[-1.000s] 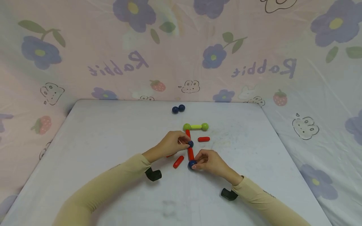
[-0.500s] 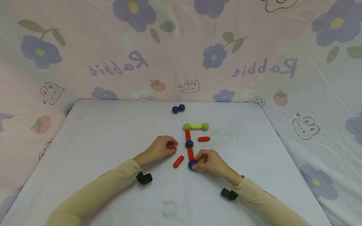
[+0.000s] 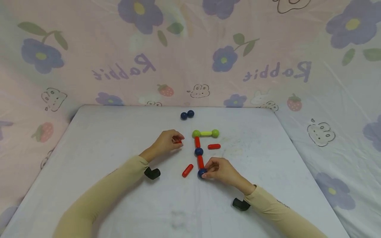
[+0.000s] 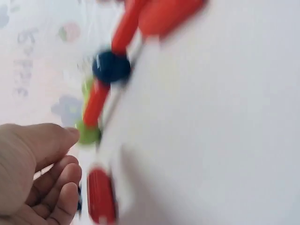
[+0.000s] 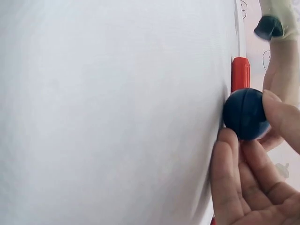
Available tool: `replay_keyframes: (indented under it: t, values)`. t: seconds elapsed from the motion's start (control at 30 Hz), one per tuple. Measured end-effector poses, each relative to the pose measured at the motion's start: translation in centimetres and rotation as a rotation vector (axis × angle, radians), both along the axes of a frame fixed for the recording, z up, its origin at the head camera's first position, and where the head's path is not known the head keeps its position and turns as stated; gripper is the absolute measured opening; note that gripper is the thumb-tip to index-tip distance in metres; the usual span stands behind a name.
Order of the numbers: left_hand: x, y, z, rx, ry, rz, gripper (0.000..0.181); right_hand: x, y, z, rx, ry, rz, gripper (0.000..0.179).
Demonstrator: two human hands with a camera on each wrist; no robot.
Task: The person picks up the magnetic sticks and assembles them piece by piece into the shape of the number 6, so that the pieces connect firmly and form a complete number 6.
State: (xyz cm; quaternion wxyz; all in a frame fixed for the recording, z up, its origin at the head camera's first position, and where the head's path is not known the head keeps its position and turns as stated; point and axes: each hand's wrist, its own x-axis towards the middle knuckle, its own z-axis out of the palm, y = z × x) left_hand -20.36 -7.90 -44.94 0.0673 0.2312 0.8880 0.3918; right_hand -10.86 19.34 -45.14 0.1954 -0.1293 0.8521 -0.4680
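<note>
My right hand [image 3: 221, 170] pinches the near dark blue ball [image 5: 246, 114] between thumb and fingers. This ball ends a line of red rods [image 3: 200, 162] running back through a middle blue ball [image 3: 198, 151] to a green ball [image 3: 196, 133]. From there a light green rod [image 3: 206, 134] leads to another green ball [image 3: 215, 133]. My left hand [image 3: 167, 141] is left of the line, thumb and fingers parted around a loose red rod [image 4: 101, 196]. In the left wrist view this rod lies on the table just off the fingertips.
Another loose red rod [image 3: 187, 170] lies left of the near ball, and one more red rod [image 3: 214, 146] right of the line. Two dark blue balls [image 3: 187, 114] sit together at the back of the white table [image 3: 119, 132]. Behind hangs a printed curtain [image 3: 184, 59].
My left hand has left the middle blue ball, gone to the loose red rod and shifted it farther back on the table. My right hand keeps its place on the near ball.
</note>
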Motion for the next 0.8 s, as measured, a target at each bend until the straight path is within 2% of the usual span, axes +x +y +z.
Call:
replay_keyframes:
  t: [0.1,0.2,0.27,0.33,0.47,0.67,0.8]
  values:
    - [2.2,1.1,0.1,0.021,-0.045,-0.028,0.026,0.0,0.0,0.0,0.004,-0.005,-0.001,0.029]
    - [4.3,2.0,-0.1,-0.001,-0.099,-0.065,0.030,0.0,-0.1,0.1,0.007,-0.004,-0.002,0.030]
    - [5.1,2.2,-0.4,-0.019,-0.121,-0.079,0.030,0.0,-0.1,0.0,0.005,-0.005,-0.001,0.030]
    - [5.5,2.2,-0.6,-0.033,-0.140,-0.088,0.027,0.0,-0.1,0.1,0.003,-0.007,-0.002,0.030]
    - [4.9,1.8,-0.5,-0.046,-0.141,-0.081,0.020,0.0,-0.1,0.1,0.007,-0.008,-0.004,0.030]
    - [2.4,0.3,-0.1,-0.057,-0.081,0.037,0.021,0.0,-0.1,0.1,0.016,-0.003,-0.001,0.031]
    - [1.7,-0.4,0.4,-0.013,-0.037,0.066,0.022,0.1,-0.2,0.3,0.011,-0.012,-0.003,0.031]
